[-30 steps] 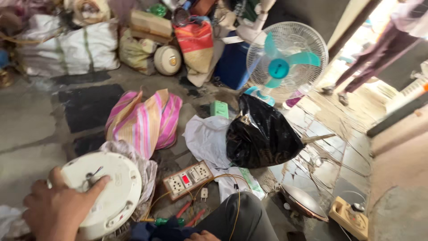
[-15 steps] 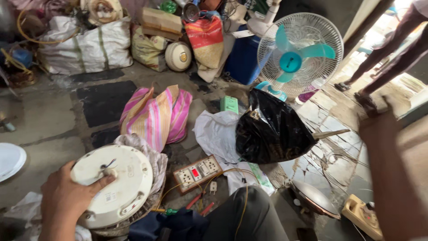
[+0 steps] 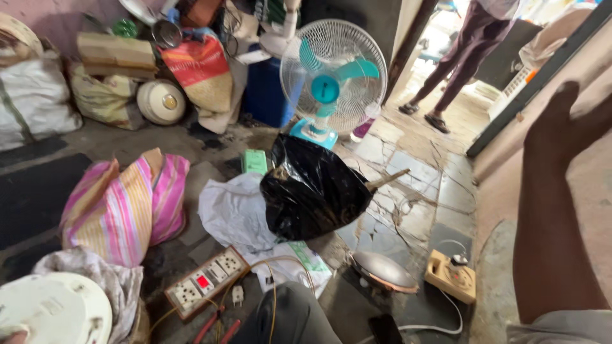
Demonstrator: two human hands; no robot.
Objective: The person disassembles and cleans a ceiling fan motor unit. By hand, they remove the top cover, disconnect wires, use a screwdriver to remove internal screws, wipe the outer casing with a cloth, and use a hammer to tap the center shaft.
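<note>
Round white appliance housing [image 3: 54,309] low in the bottom-left corner, cut off by the frame edge, lying flat with its broad circular face turned upward; no long axis to speak of, being a disc. Resting on a heap of pale crumpled cloth [image 3: 108,280] on the floor. At the very corner, a sliver of the left hand [image 3: 13,336] touching the housing's near rim; too little showing to tell whether clenched or loose. Right hand [image 3: 567,105] raised at the right edge, dark against the light and well apart from everything on the floor; fingers blurred, grip impossible to judge, nothing seen in it.

Just right of the housing, a wooden switch-and-socket board [image 3: 205,281] lying flat, long axis running from lower left to upper right, a yellow cable trailing off it. Pink striped sack [image 3: 124,204] behind. Black plastic bag [image 3: 312,188] in the middle, on a white sheet [image 3: 233,210]. White table fan with teal blades [image 3: 333,79] upright beyond, facing the camera. Another person's legs [image 3: 456,70] in the doorway.
</note>
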